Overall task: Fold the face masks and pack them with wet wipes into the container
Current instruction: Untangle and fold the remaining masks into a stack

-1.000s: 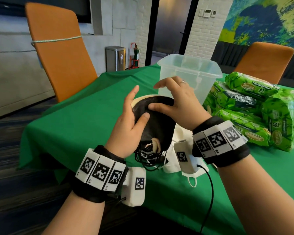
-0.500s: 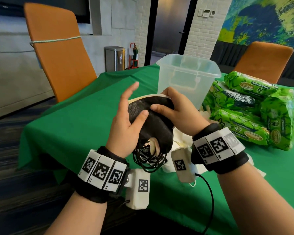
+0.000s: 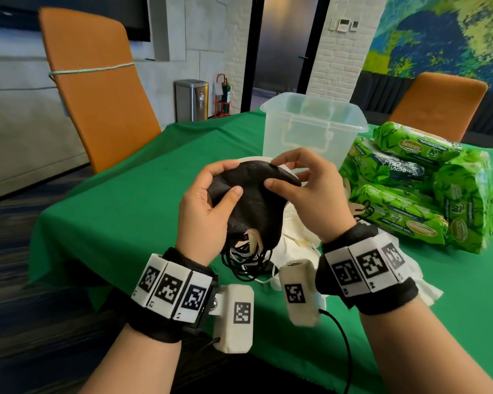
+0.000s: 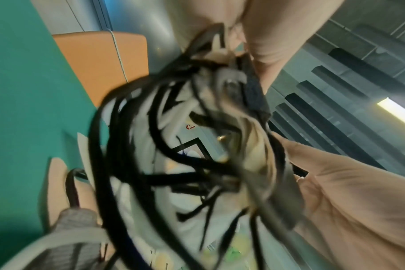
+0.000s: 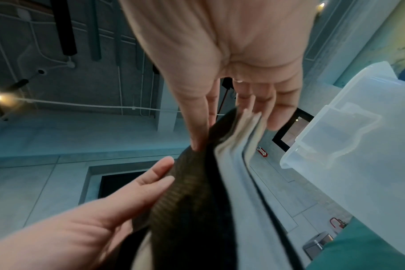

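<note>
I hold a stack of folded face masks [image 3: 254,206] above the green table, a black one on the outside with beige and white ones behind it. My left hand [image 3: 211,206] grips the stack from the left, thumb on the black face, fingers curled over its top edge. My right hand [image 3: 299,189] pinches the upper right edge between thumb and fingers. A tangle of black ear loops [image 4: 150,164] hangs below. In the right wrist view the layered edges of the masks [image 5: 231,149] show. The clear plastic container [image 3: 313,129] stands open just behind. Green wet wipe packs [image 3: 416,189] are piled at the right.
More white masks [image 3: 296,240] lie on the green tablecloth [image 3: 131,200] under my hands. An orange chair [image 3: 97,89] stands at the table's left side, another orange chair [image 3: 439,103] behind the wipes. The table's near edge runs just below my wrists.
My left fingers, straight a second ago, have curled over the top of the mask stack. The right hand has shifted to a pinch on the upper right edge. The stack has risen slightly.
</note>
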A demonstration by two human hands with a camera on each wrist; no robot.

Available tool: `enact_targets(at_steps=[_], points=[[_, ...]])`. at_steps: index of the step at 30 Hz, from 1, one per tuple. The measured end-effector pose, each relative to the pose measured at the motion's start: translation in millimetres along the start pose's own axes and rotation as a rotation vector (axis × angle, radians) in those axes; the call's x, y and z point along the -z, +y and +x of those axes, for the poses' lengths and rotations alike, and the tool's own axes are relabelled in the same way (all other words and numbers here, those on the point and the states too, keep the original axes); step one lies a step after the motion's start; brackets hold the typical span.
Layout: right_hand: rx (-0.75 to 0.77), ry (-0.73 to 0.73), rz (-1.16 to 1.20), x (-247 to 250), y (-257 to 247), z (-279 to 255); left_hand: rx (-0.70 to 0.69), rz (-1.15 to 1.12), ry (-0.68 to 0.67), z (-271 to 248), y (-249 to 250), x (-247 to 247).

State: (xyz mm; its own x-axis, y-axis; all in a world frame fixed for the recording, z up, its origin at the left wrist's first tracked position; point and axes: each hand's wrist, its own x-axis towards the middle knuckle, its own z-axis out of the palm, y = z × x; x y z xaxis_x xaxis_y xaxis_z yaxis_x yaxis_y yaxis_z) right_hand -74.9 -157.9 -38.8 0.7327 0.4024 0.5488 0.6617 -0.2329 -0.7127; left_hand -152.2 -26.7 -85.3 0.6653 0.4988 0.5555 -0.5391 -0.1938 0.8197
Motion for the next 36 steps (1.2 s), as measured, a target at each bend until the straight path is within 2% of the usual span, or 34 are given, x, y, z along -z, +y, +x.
enact_targets(at_steps=[10, 15, 18, 20, 26, 36], points=[[0.058, -0.051, -0.273, -3.4, -13.7, 1.9, 0.013, 0.009, 0.004, 0.6, -2.3, 2.3], [0.187, -0.054, -0.358, -5.4, -13.5, 1.2, 0.03, 0.037, 0.003, -0.2, -3.3, 3.3], [0.274, -0.082, -0.312, -6.9, -13.7, -1.1, 0.047, 0.049, -0.006, -0.4, -4.1, 2.6], [0.232, -0.092, -0.244, -7.1, -13.3, -2.0, 0.051, 0.054, -0.005, -0.6, -4.7, 2.3], [-0.099, -0.127, 0.109, -8.7, -6.4, 1.5, 0.042, 0.07, 0.011, -1.2, -5.1, 1.4], [-0.004, -0.132, -0.18, -1.8, -9.6, 7.7, 0.096, 0.056, -0.037, -0.9, -1.2, 1.1]])
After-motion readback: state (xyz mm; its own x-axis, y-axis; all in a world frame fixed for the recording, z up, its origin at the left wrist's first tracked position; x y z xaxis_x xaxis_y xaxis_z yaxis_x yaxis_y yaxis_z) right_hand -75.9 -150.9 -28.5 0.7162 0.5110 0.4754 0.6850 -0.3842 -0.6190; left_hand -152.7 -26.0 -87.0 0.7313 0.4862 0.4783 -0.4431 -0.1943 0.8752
